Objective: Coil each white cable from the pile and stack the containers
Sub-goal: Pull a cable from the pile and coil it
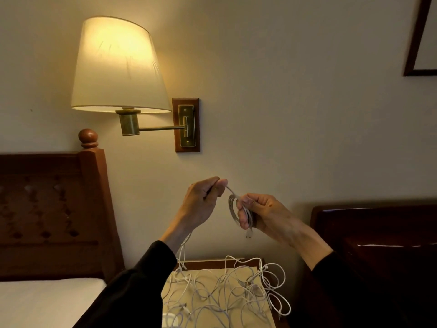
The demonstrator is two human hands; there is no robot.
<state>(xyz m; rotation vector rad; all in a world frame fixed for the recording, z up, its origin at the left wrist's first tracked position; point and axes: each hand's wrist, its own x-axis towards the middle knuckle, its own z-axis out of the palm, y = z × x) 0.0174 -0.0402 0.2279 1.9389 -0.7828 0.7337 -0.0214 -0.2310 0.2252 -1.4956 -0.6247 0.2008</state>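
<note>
I hold both hands raised in front of the wall. My right hand (257, 210) grips a small coil of white cable (233, 209), whose plug end dangles just below the fingers. A short taut stretch of the same cable runs up to my left hand (203, 202), which pinches it between thumb and fingers. The rest of that cable hangs down behind my left wrist to the pile of tangled white cables (227, 292) on the nightstand (236, 262). No containers are clearly visible.
A lit wall lamp (118, 67) on a brass arm hangs at upper left. A wooden headboard (54, 209) and a white bed (42, 301) lie to the left. Dark wooden furniture (378, 245) stands at right, with a picture frame (416, 43) above it.
</note>
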